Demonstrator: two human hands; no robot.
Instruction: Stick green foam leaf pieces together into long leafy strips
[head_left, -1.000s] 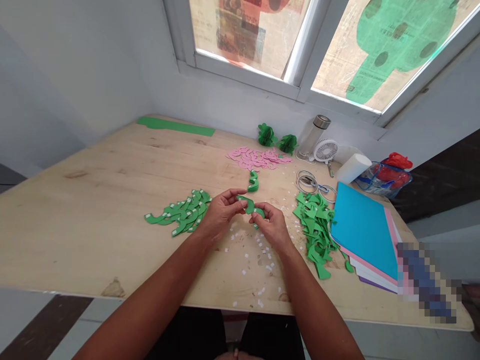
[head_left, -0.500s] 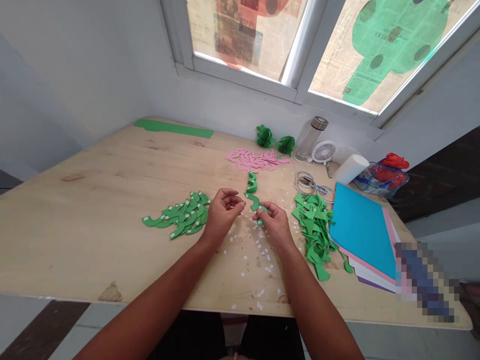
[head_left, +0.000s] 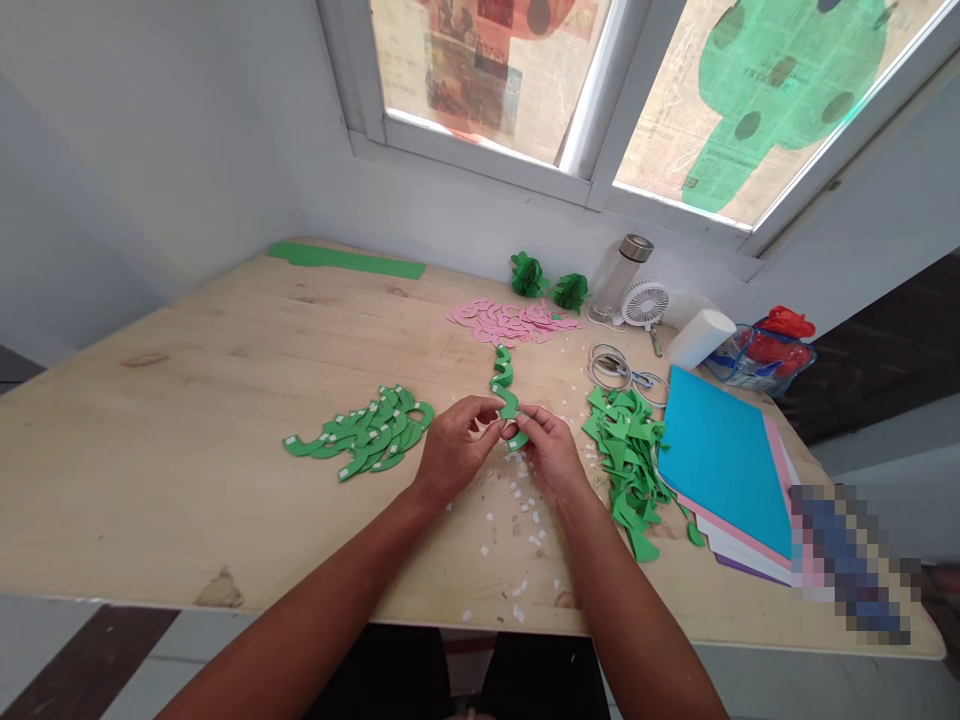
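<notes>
Between my hands is a green curved paper piece (head_left: 517, 441) with a small white square at its lower end. My right hand (head_left: 553, 455) pinches its right side between thumb and fingers. My left hand (head_left: 459, 442) is closed at its left side, thumb and fingertips on the piece where it meets another green curved piece (head_left: 508, 400). Beyond these lies a short row of green curved pieces (head_left: 502, 368) with white squares. Left of my left hand, a heap of similar green curves (head_left: 379, 430) spreads over the table (head_left: 187, 450). Fingers partly hide the held piece.
Pink paper cutouts (head_left: 514, 322) lie farther back, before two green paper ornaments (head_left: 529, 275). Green scraps (head_left: 630, 450), scissors (head_left: 615, 367) and coloured sheets (head_left: 720, 470) are at the right. A bottle (head_left: 622, 275) and small fan (head_left: 645, 303) stand by the wall. White bits (head_left: 519, 590) litter the front.
My left hand has moved right, from apart to touching the green curved piece in my right hand. The pieces now meet between my fingertips. The view has shifted slightly.
</notes>
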